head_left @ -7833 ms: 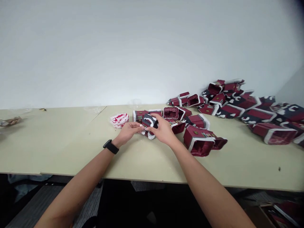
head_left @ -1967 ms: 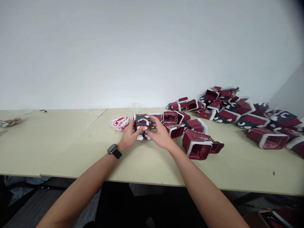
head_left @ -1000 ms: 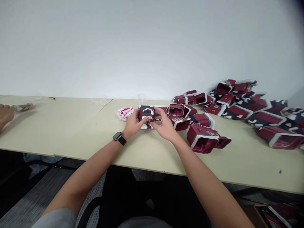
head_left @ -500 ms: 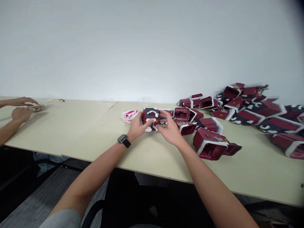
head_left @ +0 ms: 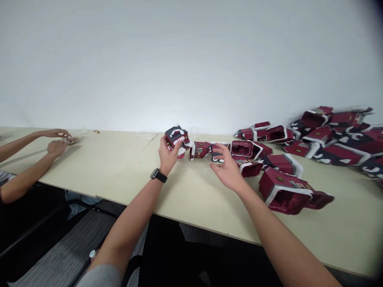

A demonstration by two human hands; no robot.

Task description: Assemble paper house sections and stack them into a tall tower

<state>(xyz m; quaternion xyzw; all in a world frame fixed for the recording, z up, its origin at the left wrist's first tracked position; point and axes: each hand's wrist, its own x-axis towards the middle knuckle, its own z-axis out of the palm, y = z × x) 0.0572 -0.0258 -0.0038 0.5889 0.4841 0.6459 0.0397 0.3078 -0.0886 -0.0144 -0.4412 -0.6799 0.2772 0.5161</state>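
My left hand (head_left: 168,156) is closed round a small model house (head_left: 173,134) with a dark, snow-topped roof and dark red walls, holding it tilted above the table. Just behind and below it, a red and white bundle (head_left: 181,154) shows in part; most of it is hidden. My right hand (head_left: 228,170) has its fingers apart and holds nothing. It hovers beside another small red house (head_left: 200,150) lying on the table, and partly covers a dark-roofed piece (head_left: 217,156).
Several hollow red houses with white rims lie to the right, the nearest house (head_left: 285,191) with its opening towards me. A larger heap of houses (head_left: 344,139) rests against the wall. At far left, another person's hands (head_left: 58,145) handle a small brownish object (head_left: 72,140).
Both hands held the house before; my right hand has let go and moved right. My left hand has raised and tilted the house. The view has shifted left.
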